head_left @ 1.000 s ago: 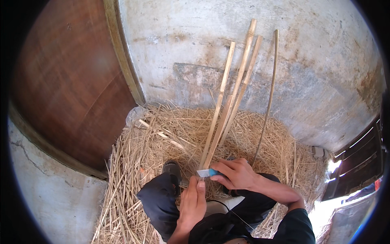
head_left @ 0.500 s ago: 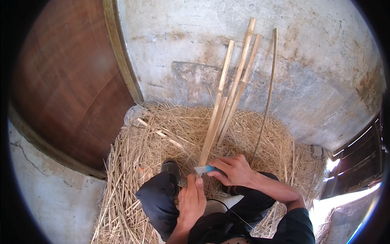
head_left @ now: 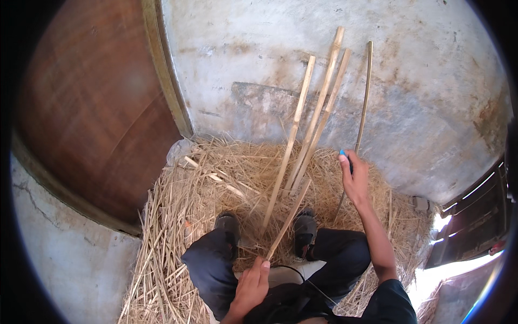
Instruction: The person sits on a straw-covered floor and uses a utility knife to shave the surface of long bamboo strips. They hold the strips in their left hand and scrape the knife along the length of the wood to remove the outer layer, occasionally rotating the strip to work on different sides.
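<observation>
Left hand, near, and right hand, farther off to the right, are both closed in a grip. Beyond them a stained wall rises behind a spread of straw, with three long pale strips slanting up before it, left of a thin brown stick. One short strip runs far and rightward from the left hand's pinch, while a blue-tipped tool, mostly hidden, sits within the right.
</observation>
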Demonstrator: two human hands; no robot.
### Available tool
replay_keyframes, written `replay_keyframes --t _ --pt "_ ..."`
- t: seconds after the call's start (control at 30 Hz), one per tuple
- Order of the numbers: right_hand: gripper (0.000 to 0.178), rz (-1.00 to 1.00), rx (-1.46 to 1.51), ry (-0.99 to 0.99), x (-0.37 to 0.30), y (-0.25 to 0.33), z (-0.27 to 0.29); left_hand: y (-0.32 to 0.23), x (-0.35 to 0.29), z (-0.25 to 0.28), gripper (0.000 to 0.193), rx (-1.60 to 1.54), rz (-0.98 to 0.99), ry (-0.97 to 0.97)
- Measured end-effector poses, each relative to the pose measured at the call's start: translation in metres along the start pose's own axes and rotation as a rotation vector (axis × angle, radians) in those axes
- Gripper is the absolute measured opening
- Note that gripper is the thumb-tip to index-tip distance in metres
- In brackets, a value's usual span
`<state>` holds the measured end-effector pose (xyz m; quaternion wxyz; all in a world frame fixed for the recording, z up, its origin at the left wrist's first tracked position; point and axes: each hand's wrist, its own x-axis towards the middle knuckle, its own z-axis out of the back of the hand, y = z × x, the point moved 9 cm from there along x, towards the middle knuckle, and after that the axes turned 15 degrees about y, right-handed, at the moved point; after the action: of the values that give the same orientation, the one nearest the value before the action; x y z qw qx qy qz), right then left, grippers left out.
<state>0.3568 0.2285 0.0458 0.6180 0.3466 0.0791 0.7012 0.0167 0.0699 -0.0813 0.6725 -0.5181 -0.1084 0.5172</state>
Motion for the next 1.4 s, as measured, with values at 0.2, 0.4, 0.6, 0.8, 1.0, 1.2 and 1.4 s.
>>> replay_keyframes --t 0.2,0.4,0.6,0.8,1.0,1.2,1.4 --pt "0.026 0.295 0.064 0.263 -0.039 0.075 -0.05 0.003 0.018 0.018 0.058 -0.346 -0.096 0.072" --pt "0.03 0.551 -0.016 0.39 -0.072 0.14 -0.071 -0.022 0.031 0.027 0.055 -0.433 -0.177 0.084" --pt "0.031 0.581 -0.089 0.423 -0.081 0.159 -0.081 -0.034 0.032 0.027 0.053 -0.523 -0.186 0.085" --pt "0.036 0.592 -0.078 0.373 -0.088 0.161 -0.085 -0.034 0.033 0.025 0.051 -0.618 -0.198 0.093" --pt "0.036 0.584 -0.121 0.382 -0.087 0.161 -0.087 -0.033 0.031 0.029 0.051 -0.473 -0.186 -0.013" --pt "0.027 0.494 -0.109 0.359 -0.078 0.149 -0.087 -0.024 0.029 0.026 0.051 -0.438 -0.103 -0.007" --pt "0.031 -0.056 -0.144 0.103 -0.003 0.019 -0.028 0.015 -0.008 -0.013 0.056 -0.331 -0.101 0.133"
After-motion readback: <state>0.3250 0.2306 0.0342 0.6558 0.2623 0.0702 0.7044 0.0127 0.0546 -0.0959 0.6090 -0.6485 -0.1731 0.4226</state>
